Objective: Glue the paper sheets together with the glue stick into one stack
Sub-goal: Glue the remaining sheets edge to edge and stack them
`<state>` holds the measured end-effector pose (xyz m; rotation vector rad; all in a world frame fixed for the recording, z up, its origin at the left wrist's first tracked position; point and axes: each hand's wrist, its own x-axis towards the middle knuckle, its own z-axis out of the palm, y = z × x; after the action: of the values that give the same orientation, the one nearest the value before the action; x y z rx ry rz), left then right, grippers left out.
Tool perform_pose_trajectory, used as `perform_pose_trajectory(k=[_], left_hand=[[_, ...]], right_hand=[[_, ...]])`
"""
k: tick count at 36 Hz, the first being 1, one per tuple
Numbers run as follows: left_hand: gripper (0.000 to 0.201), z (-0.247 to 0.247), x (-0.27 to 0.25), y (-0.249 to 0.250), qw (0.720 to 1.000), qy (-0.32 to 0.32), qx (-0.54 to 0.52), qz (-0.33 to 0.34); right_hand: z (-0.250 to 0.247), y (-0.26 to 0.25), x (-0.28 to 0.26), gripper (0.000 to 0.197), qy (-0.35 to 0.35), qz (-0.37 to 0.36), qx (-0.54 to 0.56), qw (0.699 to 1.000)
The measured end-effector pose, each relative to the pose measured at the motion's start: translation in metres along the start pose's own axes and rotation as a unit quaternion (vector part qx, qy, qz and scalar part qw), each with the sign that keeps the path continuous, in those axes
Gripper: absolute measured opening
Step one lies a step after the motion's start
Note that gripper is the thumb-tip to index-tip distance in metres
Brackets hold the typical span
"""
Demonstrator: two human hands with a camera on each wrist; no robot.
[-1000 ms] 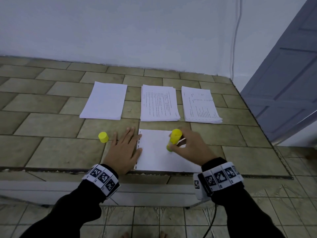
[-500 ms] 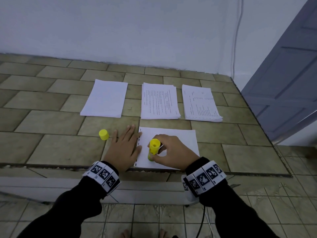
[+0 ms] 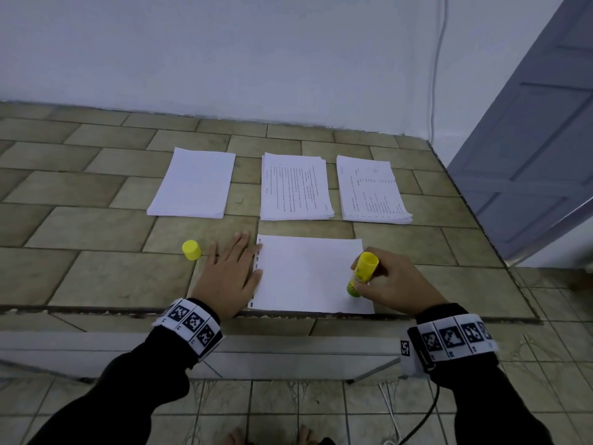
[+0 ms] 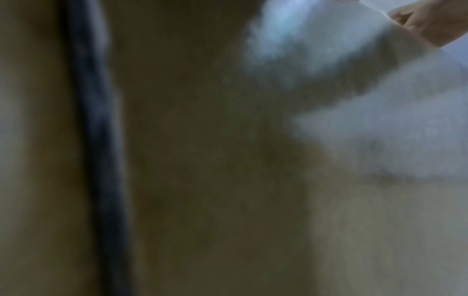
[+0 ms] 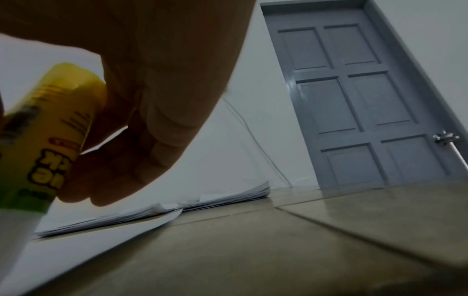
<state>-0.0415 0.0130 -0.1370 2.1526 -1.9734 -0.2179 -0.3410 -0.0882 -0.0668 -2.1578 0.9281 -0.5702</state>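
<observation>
On the tiled table (image 3: 96, 226), going left to right: a yellow cap (image 3: 191, 250) stands apart from everything, then the left hand (image 3: 228, 273) lies flat with straight fingers, pressing the left edge of a single white sheet (image 3: 305, 274) near the table's front edge. At the sheet's near right corner the right hand (image 3: 393, 282) has its grip curled round the glue stick (image 3: 362, 273), tilted, its tip down on the paper. Behind lie three paper piles: a blank one (image 3: 194, 187), a printed middle one (image 3: 295, 191) and a printed right one (image 3: 372, 191).

A lone sheet is light and limp and would likely skid or wrinkle under the tacky stick, so pinning it by an edge suits; the stick is stiff and best held round its barrel.

The right wrist view shows the fingers on the stick's label and a grey door (image 5: 354, 100); the left wrist view is mostly blur.
</observation>
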Motion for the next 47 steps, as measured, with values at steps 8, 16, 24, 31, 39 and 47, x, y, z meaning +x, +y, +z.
perform_pose_trajectory(k=[8,16,24,31,39,47], left_hand=[[0.077,0.002,0.000,-0.001,1.000,0.000,0.014,-0.002],[0.076,0.003,0.001,-0.002,1.000,0.003,0.007,0.000],[0.077,0.002,0.001,-0.002,1.000,0.004,0.006,0.010],[0.074,0.003,0.001,-0.004,1.000,0.005,0.006,0.012],[0.078,0.001,0.001,-0.001,1.000,-0.009,0.022,0.005],[0.078,0.001,0.000,-0.002,1.000,-0.014,0.008,0.001]], right_hand=[[-0.005,0.007,0.000,0.015,0.018,0.010,-0.017,1.000],[0.040,-0.031,0.025,0.014,-0.051,-0.082,0.060,0.994],[0.082,-0.063,0.048,0.020,-0.130,-0.092,0.052,0.986],[0.079,-0.069,0.073,0.019,-0.150,-0.073,-0.008,0.986],[0.072,-0.066,0.116,0.023,-0.117,-0.038,-0.076,0.990],[0.067,-0.057,0.130,0.019,-0.080,0.005,-0.055,0.995]])
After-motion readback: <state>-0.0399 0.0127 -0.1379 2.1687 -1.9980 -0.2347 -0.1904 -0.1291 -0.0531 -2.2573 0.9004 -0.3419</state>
